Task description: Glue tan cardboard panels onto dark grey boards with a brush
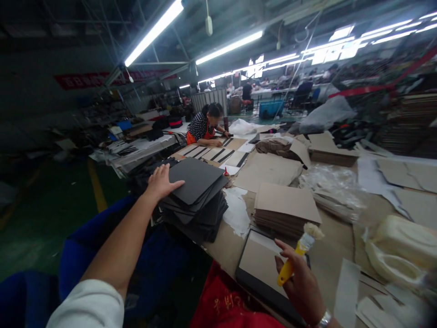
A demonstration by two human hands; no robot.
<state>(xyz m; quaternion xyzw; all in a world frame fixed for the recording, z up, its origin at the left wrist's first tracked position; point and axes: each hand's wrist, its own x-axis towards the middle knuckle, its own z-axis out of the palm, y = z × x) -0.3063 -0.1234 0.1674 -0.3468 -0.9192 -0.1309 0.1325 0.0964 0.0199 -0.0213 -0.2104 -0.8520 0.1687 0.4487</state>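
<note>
Left hand (161, 183) open, palm down, fingers spread on the top sheet of a loose stack of black boards (194, 191); stack sits at the worktable's near edge. Right hand (300, 284) closed around a yellow-handled brush (292, 259), pale bristles pointing up, held over the right side of a black-edged board with a beige card face (259, 264). Metal wristwatch (324, 320) on right wrist. Red cloth (225, 300) hangs at the table edge below the board.

Just ahead of the board, a stack of beige card sheets (287, 212) on the tan worktable (336, 246). To the right, a crumpled pale plastic container (398, 248) and loose card offcuts (372, 314). Small red-capped bottle (226, 172) just beside the black stack. Clear plastic sheeting (329, 193) farther right.

Farther along the table, a co-worker (205, 130) in an orange apron sits with one hand on beige panels with black strips (211, 155). Beyond: a blue crate (271, 109), other workers, overhead fluorescent tubes (153, 32).
</note>
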